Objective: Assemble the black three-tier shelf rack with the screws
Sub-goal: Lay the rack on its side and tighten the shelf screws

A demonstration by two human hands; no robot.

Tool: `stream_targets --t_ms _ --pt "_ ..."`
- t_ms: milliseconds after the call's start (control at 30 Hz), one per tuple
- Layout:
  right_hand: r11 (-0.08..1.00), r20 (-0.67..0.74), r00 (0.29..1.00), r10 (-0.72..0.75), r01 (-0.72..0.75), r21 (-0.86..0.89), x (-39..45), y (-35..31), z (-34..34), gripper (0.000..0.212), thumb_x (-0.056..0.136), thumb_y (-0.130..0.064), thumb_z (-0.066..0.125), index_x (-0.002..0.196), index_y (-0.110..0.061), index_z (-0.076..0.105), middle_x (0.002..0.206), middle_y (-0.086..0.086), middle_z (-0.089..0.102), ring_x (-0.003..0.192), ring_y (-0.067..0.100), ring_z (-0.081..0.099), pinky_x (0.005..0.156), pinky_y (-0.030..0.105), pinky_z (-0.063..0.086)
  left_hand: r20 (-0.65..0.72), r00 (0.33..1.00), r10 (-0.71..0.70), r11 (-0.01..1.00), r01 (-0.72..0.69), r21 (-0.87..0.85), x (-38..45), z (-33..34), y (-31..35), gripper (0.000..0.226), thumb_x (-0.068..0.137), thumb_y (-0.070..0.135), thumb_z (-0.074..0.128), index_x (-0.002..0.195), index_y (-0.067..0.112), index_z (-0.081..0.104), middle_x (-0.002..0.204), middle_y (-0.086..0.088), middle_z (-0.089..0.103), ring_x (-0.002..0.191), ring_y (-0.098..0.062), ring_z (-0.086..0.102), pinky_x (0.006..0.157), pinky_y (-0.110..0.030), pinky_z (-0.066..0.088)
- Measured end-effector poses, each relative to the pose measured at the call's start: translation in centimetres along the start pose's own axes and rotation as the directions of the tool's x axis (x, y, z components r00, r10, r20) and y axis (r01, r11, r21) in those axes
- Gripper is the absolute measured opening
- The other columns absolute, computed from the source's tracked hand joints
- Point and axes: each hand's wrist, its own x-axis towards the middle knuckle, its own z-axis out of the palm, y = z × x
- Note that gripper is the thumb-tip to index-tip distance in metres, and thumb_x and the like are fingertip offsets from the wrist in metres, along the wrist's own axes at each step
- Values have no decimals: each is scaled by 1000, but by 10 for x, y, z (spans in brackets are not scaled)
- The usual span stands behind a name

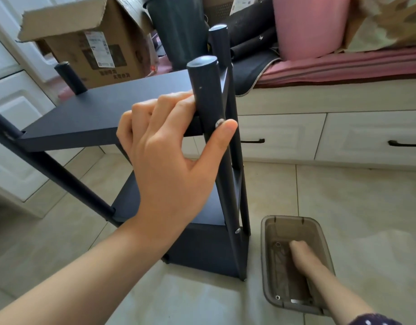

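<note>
The black shelf rack (122, 113) stands upright on the tiled floor (343, 207), and we judge the assembly well advanced. All three shelves sit between the posts, the top one level at the near right post (207, 95). A screw (219, 124) already sits in that post at the top shelf, and a second screw head (237, 231) shows lower on the same post — at least this corner is largely fixed.

Our left hand (169, 156) steadies the joint: the fingers curl over the shelf edge against the post, and the thumb tip presses beside the upper screw. Our right hand (303, 256) reaches down into the small brown plastic tray (268, 266) on the floor just right of the rack, where loose hardware lies; whether its fingers are closed on anything we cannot tell.

What remains, as we judge it — seating and tightening the upper screw, and any joints at the far posts, which we cannot see.
</note>
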Motion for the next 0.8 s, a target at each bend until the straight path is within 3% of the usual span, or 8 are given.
stream_targets --t_ms 100,233,400,467,567,633,800 --pt "994 -47 996 82 -78 82 1 13 -16 24 97 -9 35 85 -10 55 115 23 61 107 34 59 88 35 46 -6 1000 -6 1000 6 -9 0 1 1 35 95 51 55 106 21 71 105 15 60 107 -11 48 101 -27 23" --pt "996 -73 994 83 -81 36 -6 20 -33 32 98 -10 38 69 -22 36 112 22 62 102 30 60 76 31 41 -2 1000 -27 999 27 -17 0 2 5 37 94 53 56 105 22 72 106 15 63 107 -11 48 102 -26 23" --pt "996 -90 992 -84 82 -27 -21 -8 -59 12 96 -9 51 88 -9 60 96 11 68 94 29 65 75 35 47 25 997 -68 997 69 -46 -1 1 11 38 91 56 57 108 26 73 110 17 64 110 -8 46 101 -19 18" --pt "990 -139 981 -133 139 36 -30 -26 -73 10 95 -8 55 94 -6 65 95 10 69 93 27 66 77 35 49 41 996 -85 995 87 -53 0 -2 14 40 90 56 57 110 26 73 111 18 63 111 -9 46 101 -19 17" --pt "955 -239 959 -149 202 218 -53 -52 -98 12 92 -10 66 104 -10 69 95 2 70 90 14 67 78 21 48 74 992 -101 993 105 -59 1 -6 18 41 88 57 59 112 26 73 112 17 64 113 -10 46 101 -18 15" --pt "867 -291 943 -162 277 415 -76 -69 -114 12 89 -11 71 100 -14 68 89 -5 72 78 2 69 74 14 51 102 988 -116 990 123 -66 4 -10 20 40 86 55 62 112 27 74 113 17 64 114 -9 44 99 -18 14" --pt "490 -332 916 -224 400 774 -140 -108 -141 10 93 -12 65 102 -10 70 89 5 77 85 17 75 74 25 59 170 973 -156 983 169 -66 9 -15 29 37 85 53 70 113 28 76 115 16 64 113 -9 41 91 -22 14"
